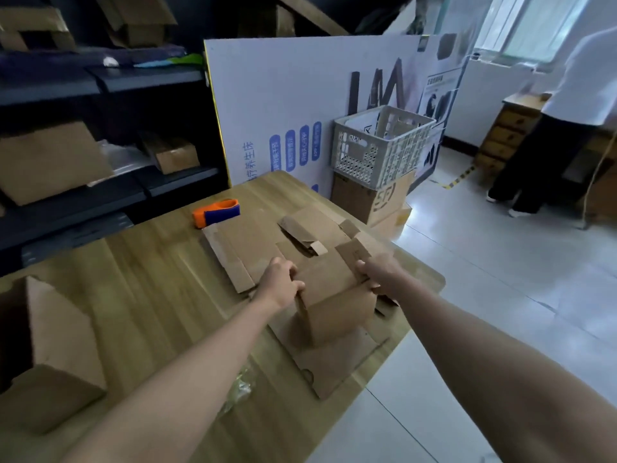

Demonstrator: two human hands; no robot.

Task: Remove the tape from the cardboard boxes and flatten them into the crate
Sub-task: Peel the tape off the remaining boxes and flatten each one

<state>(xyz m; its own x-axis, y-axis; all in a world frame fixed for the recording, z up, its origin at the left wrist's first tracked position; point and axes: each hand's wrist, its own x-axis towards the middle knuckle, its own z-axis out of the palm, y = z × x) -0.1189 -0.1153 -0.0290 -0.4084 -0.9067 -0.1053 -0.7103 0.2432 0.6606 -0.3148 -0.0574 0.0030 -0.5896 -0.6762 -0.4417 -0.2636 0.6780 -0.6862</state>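
A small brown cardboard box (pixel 329 300) stands partly folded at the middle of the wooden table (pixel 157 295). My left hand (pixel 282 284) grips its left edge and my right hand (pixel 375 274) grips its right upper flap. Under and behind it lie flattened cardboard pieces (pixel 243 248). More flat cardboard (pixel 337 365) reaches to the table's right edge. The white plastic crate (pixel 380 145) sits on a brown box beyond the table's far right corner, with some cardboard inside. A crumpled bit of clear tape (pixel 238 389) lies near my left forearm.
An orange and blue tool (pixel 217 212) lies at the table's far side. A large intact box (pixel 50 355) stands at the table's left. Dark shelves (pixel 100 135) with boxes line the left. A white printed board leans behind the crate. A person (pixel 567 128) stands at the far right.
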